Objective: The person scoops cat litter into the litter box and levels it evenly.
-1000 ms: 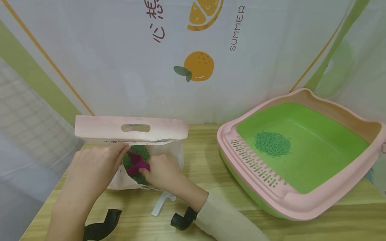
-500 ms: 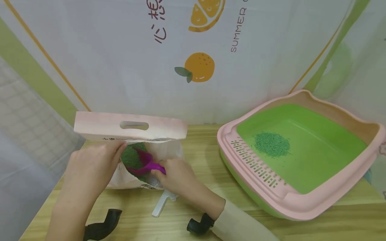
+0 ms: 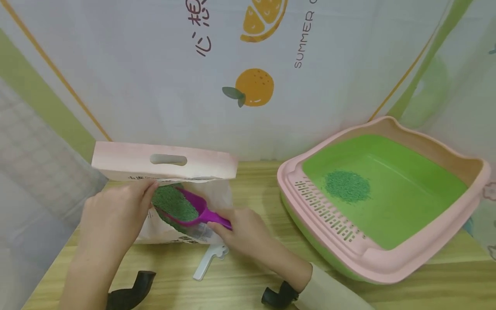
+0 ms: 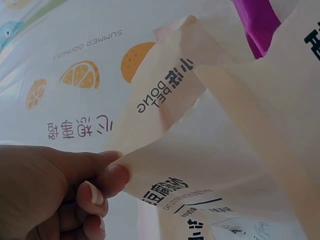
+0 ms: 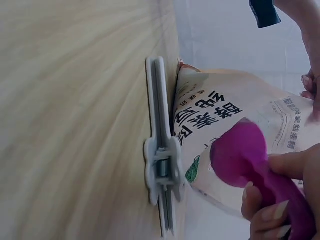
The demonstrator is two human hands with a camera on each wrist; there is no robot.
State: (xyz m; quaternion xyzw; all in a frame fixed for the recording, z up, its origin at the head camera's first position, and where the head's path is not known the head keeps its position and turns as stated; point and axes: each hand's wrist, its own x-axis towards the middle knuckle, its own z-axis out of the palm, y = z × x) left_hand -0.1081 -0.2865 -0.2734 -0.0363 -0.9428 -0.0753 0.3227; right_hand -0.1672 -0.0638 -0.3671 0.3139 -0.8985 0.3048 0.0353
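Note:
My left hand (image 3: 112, 219) pinches the torn edge of a pale pink cat litter bag (image 3: 124, 161), thumb against fingers in the left wrist view. The bag's mouth gapes toward the right. In my right hand (image 3: 249, 234) is the handle of a purple scoop (image 3: 201, 211), heaped with green pellet litter (image 3: 178, 206). The scoop lies at the bag's opening, its front end still inside the mouth. From the right wrist view, the scoop's rounded back (image 5: 245, 150) shows in front of the printed bag, fingers wrapped around the handle.
A green litter box with a pink rim (image 3: 403, 269) stands at the right, a small pile of green pellets (image 3: 346, 186) on its floor. A white spring clip (image 3: 207, 262) lies on the wooden table before the bag. A printed curtain (image 3: 186, 103) hangs behind.
My right hand has drawn the scoop back rightward from deep in the bag, and it now shows a heap of litter. The left hand keeps its hold on the bag edge.

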